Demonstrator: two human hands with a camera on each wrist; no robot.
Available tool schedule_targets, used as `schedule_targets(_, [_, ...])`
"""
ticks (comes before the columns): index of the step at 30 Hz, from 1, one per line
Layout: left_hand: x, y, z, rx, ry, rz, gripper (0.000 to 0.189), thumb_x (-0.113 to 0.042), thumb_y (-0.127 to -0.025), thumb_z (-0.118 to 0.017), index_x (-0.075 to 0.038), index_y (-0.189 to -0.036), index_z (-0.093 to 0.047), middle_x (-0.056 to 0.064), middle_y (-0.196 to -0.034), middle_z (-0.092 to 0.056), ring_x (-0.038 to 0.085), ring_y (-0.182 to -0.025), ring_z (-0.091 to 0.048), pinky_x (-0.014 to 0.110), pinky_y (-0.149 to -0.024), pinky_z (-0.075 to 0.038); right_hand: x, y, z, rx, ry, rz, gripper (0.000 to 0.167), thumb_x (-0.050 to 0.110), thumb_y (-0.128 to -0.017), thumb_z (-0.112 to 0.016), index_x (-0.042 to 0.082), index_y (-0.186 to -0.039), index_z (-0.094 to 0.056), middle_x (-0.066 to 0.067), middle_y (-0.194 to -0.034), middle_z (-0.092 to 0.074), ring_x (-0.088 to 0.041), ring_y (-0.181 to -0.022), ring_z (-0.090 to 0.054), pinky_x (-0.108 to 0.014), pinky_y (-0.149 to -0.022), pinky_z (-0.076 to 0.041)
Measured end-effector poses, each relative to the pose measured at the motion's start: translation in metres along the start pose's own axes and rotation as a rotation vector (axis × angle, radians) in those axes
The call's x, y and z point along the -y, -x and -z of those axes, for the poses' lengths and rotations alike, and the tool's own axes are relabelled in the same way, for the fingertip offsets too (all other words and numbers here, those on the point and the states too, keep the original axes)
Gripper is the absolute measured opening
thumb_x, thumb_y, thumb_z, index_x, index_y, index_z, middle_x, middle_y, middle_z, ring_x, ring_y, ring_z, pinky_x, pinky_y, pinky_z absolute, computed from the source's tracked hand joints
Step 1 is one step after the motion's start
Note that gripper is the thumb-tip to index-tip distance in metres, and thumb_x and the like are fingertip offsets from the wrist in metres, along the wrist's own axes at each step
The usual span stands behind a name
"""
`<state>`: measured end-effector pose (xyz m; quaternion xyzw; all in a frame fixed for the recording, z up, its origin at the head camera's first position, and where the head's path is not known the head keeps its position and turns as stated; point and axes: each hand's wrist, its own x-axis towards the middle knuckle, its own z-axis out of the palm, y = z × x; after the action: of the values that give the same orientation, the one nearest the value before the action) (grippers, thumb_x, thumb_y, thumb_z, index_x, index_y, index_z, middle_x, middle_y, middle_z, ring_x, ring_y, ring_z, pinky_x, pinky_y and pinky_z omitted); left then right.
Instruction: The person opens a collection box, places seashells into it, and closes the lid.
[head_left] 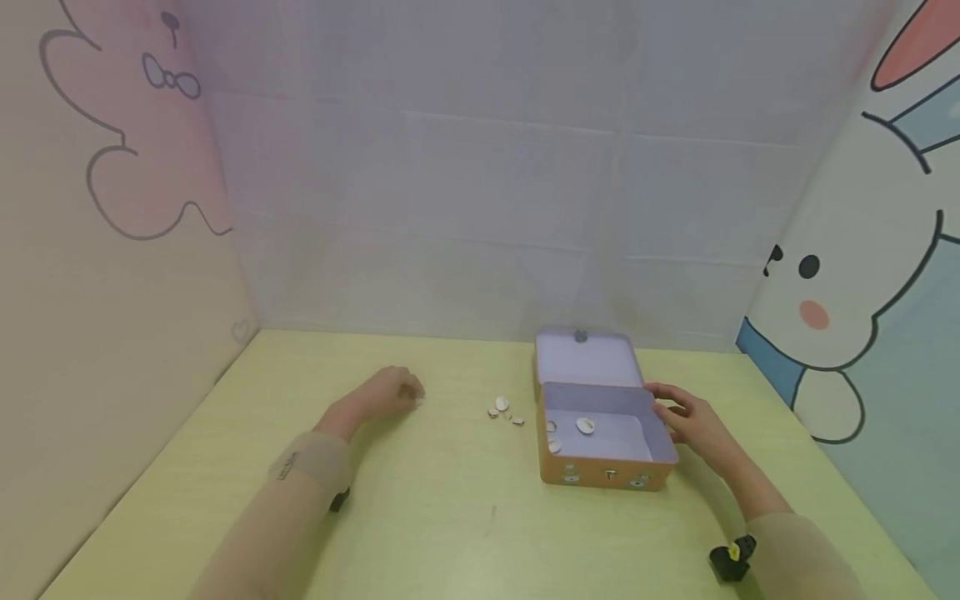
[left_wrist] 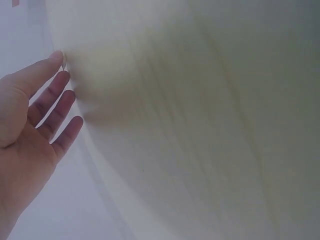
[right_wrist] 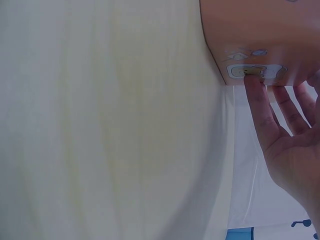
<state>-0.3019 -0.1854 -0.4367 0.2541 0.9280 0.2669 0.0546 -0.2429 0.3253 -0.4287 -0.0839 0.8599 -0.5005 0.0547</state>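
Observation:
My left hand point(head_left: 378, 393) hovers low over the left half of the table. Its thumb and index finger pinch a tiny whitish piece point(left_wrist: 64, 61), mostly hidden by the fingertips; the other fingers are spread loosely. Farther right, several small white oval pieces point(head_left: 502, 404) lie together on the table. An orange tin box point(head_left: 600, 473), shaped like a little suitcase with a lilac inside, stands with its lid point(head_left: 585, 358) tipped back. Inside are a white oval piece point(head_left: 585, 426) and some smaller ones at the left. My right hand point(head_left: 693, 425) touches the box's right side with extended fingers.
The pale yellow table point(head_left: 420, 517) runs back to a white cloth wall point(head_left: 420, 192). A cartoon-printed panel point(head_left: 862, 292) rises on the right, another point(head_left: 142, 275) on the left. Black wrist cameras sit at both sleeves, the right one point(head_left: 731, 558) close over the table.

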Motion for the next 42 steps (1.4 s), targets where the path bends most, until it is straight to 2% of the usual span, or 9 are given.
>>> schedule_targets(4, [0.001, -0.001, -0.001, 0.003, 0.008, 0.008, 0.009, -0.007, -0.086, -0.067, -0.006, -0.095, -0.069, 0.004, -0.092, -0.063, 0.018, -0.088, -0.057, 0.036, -0.083, -0.049, 0.000, 0.000, 0.000, 0.000, 0.003, 0.003, 0.052, 0.031, -0.098, -0.050, 0.005, -0.142, -0.038, -0.026, -0.143, -0.036, -0.048, -0.125, -0.040, -0.039, -0.077, -0.056])
schedule_targets(11, [0.002, -0.004, -0.002, -0.002, -0.003, -0.031, 0.004, -0.006, -0.083, -0.069, -0.007, -0.085, -0.065, 0.001, -0.085, -0.062, 0.016, -0.084, -0.055, 0.035, -0.081, -0.048, -0.002, 0.001, 0.000, 0.007, 0.004, -0.014, 0.055, 0.034, -0.098, -0.050, 0.007, -0.143, -0.036, -0.025, -0.144, -0.034, -0.049, -0.127, -0.038, -0.043, -0.080, -0.055])
schedule_targets(13, [0.003, -0.005, -0.002, 0.006, -0.006, -0.022, 0.005, -0.005, -0.083, -0.069, -0.008, -0.083, -0.064, 0.000, -0.083, -0.062, 0.015, -0.083, -0.055, 0.035, -0.081, -0.048, -0.003, 0.001, 0.000, 0.006, 0.006, -0.012, 0.055, 0.034, -0.098, -0.050, 0.007, -0.143, -0.036, -0.025, -0.144, -0.034, -0.049, -0.126, -0.038, -0.043, -0.080, -0.055])
schedule_targets(18, [0.003, -0.006, -0.003, 0.041, 0.006, 0.049, 0.010, -0.006, -0.085, -0.067, -0.012, -0.080, -0.062, -0.004, -0.080, -0.060, 0.013, -0.081, -0.053, 0.034, -0.081, -0.047, -0.005, 0.001, -0.001, 0.000, 0.000, 0.017, 0.050, 0.028, -0.099, -0.049, 0.005, -0.142, -0.037, -0.026, -0.143, -0.036, -0.047, -0.125, -0.041, -0.039, -0.078, -0.056])
schedule_targets(23, [0.002, -0.005, -0.003, 0.040, -0.023, 0.092, 0.013, -0.009, -0.086, -0.067, -0.015, -0.078, -0.060, -0.004, -0.078, -0.058, 0.013, -0.078, -0.051, 0.032, -0.077, -0.046, -0.007, 0.001, -0.002, -0.001, -0.007, 0.030, 0.050, 0.028, -0.099, -0.049, 0.004, -0.141, -0.038, -0.026, -0.142, -0.037, -0.046, -0.123, -0.042, -0.036, -0.076, -0.056])
schedule_targets(33, [-0.005, -0.002, 0.003, -0.021, -0.089, 0.076, 0.011, -0.005, -0.083, -0.067, -0.012, -0.077, -0.061, -0.003, -0.075, -0.059, 0.014, -0.073, -0.051, 0.032, -0.072, -0.047, -0.004, -0.001, -0.002, -0.002, 0.005, 0.026, 0.049, 0.028, -0.099, -0.049, 0.004, -0.141, -0.038, -0.026, -0.141, -0.037, -0.046, -0.122, -0.043, -0.037, -0.075, -0.057])
schedule_targets(38, [-0.011, -0.001, 0.008, -0.061, -0.156, 0.066, 0.007, -0.004, -0.083, -0.065, -0.010, -0.080, -0.062, -0.001, -0.079, -0.063, 0.016, -0.077, -0.057, 0.035, -0.075, -0.051, -0.002, -0.001, -0.002, 0.001, 0.008, 0.026, 0.049, 0.027, -0.099, -0.049, 0.004, -0.141, -0.038, -0.026, -0.141, -0.036, -0.046, -0.123, -0.042, -0.038, -0.076, -0.056])
schedule_targets(42, [-0.022, 0.000, 0.011, -0.106, -0.180, 0.050, 0.005, -0.008, -0.085, -0.066, -0.010, -0.082, -0.064, 0.000, -0.081, -0.065, 0.018, -0.080, -0.061, 0.036, -0.078, -0.052, 0.001, 0.000, -0.001, -0.002, 0.014, 0.022, 0.049, 0.027, -0.099, -0.048, 0.004, -0.141, -0.038, -0.026, -0.142, -0.036, -0.046, -0.123, -0.042, -0.038, -0.077, -0.056])
